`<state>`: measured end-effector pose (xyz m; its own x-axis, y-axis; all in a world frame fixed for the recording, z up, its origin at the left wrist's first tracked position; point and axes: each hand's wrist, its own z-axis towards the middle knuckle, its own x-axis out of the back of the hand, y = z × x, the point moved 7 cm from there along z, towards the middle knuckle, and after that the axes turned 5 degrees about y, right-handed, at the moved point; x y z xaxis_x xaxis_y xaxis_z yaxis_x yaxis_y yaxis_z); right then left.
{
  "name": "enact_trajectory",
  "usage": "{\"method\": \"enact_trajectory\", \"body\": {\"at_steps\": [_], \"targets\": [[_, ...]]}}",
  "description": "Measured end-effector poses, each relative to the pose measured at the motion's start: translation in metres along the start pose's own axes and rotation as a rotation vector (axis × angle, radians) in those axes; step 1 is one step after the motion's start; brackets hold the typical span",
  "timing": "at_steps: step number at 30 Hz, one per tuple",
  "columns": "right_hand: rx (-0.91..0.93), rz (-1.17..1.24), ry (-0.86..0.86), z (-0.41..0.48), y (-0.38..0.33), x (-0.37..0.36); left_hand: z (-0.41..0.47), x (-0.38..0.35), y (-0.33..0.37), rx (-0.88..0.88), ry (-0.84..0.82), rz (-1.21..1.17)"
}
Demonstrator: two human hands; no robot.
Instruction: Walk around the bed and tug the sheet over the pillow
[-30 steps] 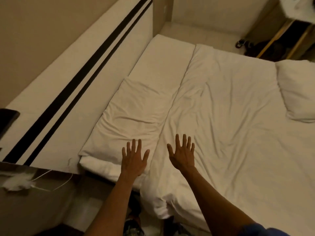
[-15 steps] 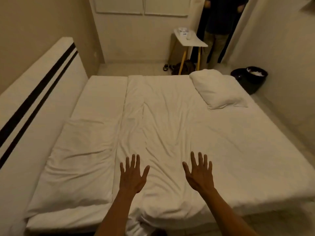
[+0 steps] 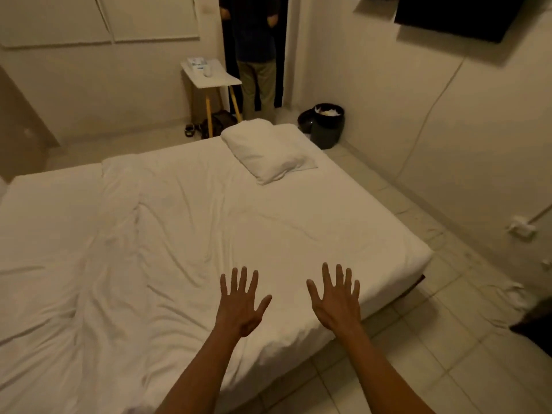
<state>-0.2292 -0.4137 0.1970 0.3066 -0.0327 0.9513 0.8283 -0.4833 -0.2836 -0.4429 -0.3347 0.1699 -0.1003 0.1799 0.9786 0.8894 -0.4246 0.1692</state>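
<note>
Both my hands are stretched out over the near corner of a low bed, backs up, fingers spread and straight, holding nothing. My left hand [image 3: 240, 304] hovers above the wrinkled white sheet [image 3: 209, 228]. My right hand [image 3: 336, 300] is over the sheet close to the bed's right edge. Whether either palm touches the sheet is unclear. A white pillow [image 3: 267, 150] lies at the far right corner of the bed. A folded white cover [image 3: 44, 234] lies along the bed's left part.
A person [image 3: 257, 49] stands in the doorway at the back. Beside it is a small white side table [image 3: 210, 74] with yellow legs, with shoes and a bag under it. A dark bin [image 3: 327, 124] stands by the right wall. Tiled floor [image 3: 433, 339] runs along the bed's right side.
The view has swung right, from the striped headboard to the bed's right side, floor and wall. Both hands stay spread and have shifted toward the bed's right corner.
</note>
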Motion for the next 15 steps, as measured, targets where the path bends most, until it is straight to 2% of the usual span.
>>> {"method": "enact_trajectory", "body": {"at_steps": [2, 7, 15], "targets": [[-0.014, -0.011, -0.004, 0.014, 0.048, 0.016, 0.014, -0.015, 0.055, -0.051, -0.023, 0.023], [-0.061, -0.026, 0.027, 0.047, 0.171, 0.060, 0.060, -0.025, 0.175, -0.051, -0.030, -0.008], [-0.191, -0.031, 0.068, 0.109, 0.310, 0.105, 0.152, -0.047, 0.317, -0.133, -0.080, 0.014]]}}
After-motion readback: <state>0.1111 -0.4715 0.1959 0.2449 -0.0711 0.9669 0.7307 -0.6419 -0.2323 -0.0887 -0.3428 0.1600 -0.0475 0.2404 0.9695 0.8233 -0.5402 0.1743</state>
